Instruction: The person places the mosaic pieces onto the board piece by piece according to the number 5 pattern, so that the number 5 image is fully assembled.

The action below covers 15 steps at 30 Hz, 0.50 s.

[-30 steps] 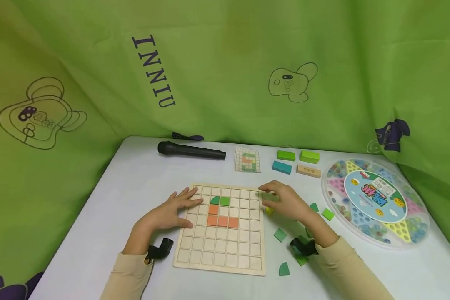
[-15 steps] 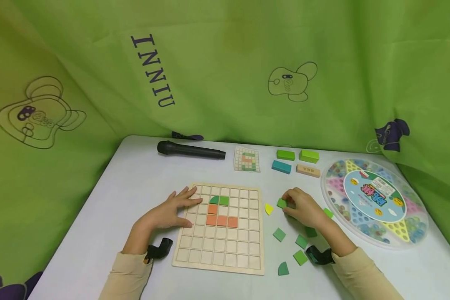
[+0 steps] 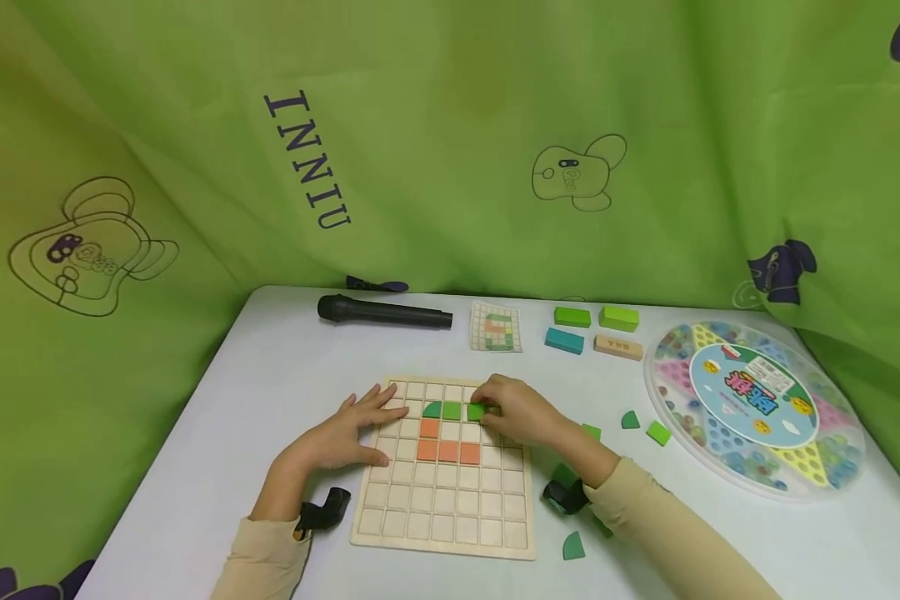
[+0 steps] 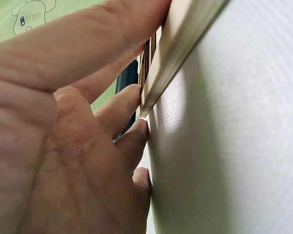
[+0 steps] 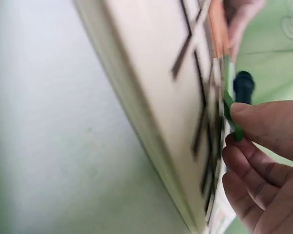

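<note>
My right hand [image 3: 521, 410] pinches a green square tile [image 3: 476, 412] between thumb and fingertips, over the upper part of the wooden grid board [image 3: 444, 502]. In the right wrist view the tile [image 5: 238, 131] stands tilted, close to the board's surface. To its left a green square [image 3: 452, 410] and a dark green quarter-round tile [image 3: 432, 409] lie in the grid. Below them sit several orange squares [image 3: 447, 452] in an L shape. With fingers spread, my left hand [image 3: 337, 435] rests on the board's left edge; its thumb [image 4: 97, 39] lies over the rim in the left wrist view.
Loose green tiles, among them a quarter-round [image 3: 573, 547] and a square [image 3: 658, 433], lie right of the board, some hidden under the right arm. Behind are a black microphone [image 3: 384, 313], a pattern card [image 3: 495, 327], several blocks [image 3: 565, 340] and a round marble-game box [image 3: 753, 408].
My right hand went from the board's right edge to the loose tiles, took a green square, and carried it left over the board. The left hand stayed on the board's edge.
</note>
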Each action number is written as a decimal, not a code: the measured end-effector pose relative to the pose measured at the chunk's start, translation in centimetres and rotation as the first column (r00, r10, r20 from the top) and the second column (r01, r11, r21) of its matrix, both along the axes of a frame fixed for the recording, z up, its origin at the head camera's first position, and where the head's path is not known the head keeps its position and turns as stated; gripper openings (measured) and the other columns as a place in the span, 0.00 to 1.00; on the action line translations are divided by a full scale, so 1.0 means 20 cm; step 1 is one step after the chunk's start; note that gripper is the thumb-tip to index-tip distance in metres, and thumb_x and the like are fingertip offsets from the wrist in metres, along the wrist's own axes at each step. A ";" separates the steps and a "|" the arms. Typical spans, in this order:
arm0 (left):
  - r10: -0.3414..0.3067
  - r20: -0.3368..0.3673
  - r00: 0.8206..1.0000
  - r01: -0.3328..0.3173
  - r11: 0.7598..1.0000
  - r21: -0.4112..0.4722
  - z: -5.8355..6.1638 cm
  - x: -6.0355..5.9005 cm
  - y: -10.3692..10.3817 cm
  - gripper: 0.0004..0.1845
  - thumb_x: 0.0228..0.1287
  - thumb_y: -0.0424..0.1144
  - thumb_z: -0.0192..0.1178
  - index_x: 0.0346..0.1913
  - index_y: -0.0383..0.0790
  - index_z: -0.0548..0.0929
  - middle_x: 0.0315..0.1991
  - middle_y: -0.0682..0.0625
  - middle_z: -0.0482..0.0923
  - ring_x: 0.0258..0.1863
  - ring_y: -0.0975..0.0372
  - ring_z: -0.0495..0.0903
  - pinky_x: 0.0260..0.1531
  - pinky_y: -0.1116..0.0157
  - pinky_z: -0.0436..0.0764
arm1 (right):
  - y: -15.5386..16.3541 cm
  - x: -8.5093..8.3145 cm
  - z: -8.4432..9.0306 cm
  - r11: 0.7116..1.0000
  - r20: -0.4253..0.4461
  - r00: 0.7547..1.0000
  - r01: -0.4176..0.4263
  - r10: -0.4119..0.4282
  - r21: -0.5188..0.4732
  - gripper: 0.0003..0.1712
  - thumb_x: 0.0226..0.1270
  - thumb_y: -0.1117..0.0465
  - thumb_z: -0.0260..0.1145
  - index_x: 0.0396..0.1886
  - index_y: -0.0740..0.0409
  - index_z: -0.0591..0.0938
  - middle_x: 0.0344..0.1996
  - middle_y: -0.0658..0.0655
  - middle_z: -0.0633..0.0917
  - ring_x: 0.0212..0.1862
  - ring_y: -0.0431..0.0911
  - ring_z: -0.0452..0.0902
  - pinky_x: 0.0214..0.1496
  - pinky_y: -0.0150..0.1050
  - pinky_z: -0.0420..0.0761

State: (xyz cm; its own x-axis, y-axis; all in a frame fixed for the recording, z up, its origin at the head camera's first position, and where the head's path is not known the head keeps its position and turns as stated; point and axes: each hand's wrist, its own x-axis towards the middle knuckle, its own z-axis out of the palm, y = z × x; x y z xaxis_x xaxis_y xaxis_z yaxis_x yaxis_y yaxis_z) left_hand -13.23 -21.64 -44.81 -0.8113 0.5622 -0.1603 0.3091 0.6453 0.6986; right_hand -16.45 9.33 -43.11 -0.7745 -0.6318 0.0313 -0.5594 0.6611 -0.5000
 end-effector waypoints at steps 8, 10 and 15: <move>0.011 -0.013 1.000 -0.011 1.000 -0.005 -0.02 0.02 0.00 0.40 0.49 0.45 0.71 0.68 0.47 0.68 0.76 0.45 0.45 0.75 0.45 0.37 0.71 0.43 0.33 | 0.00 -0.01 -0.02 1.000 0.029 0.999 -0.027 0.027 0.006 0.18 0.60 0.62 0.68 0.50 0.60 0.81 0.43 0.53 0.81 0.45 0.44 0.77 0.48 0.40 0.80; 0.006 -0.008 1.000 -0.006 1.000 -0.011 -0.01 0.02 0.01 0.40 0.50 0.45 0.70 0.69 0.47 0.68 0.76 0.45 0.44 0.75 0.45 0.36 0.71 0.42 0.33 | 0.06 0.00 0.00 1.000 0.035 0.999 0.011 -0.010 -0.026 0.20 0.61 0.61 0.67 0.53 0.60 0.80 0.44 0.54 0.81 0.46 0.46 0.78 0.48 0.41 0.80; 0.011 0.006 1.000 -0.011 1.000 -0.006 0.00 0.00 0.01 0.40 0.50 0.44 0.71 0.69 0.47 0.68 0.76 0.46 0.43 0.75 0.46 0.35 0.71 0.43 0.32 | 0.31 0.06 0.04 0.980 0.016 0.988 0.152 -0.151 -0.129 0.20 0.60 0.63 0.67 0.53 0.62 0.79 0.47 0.58 0.82 0.49 0.52 0.79 0.50 0.48 0.80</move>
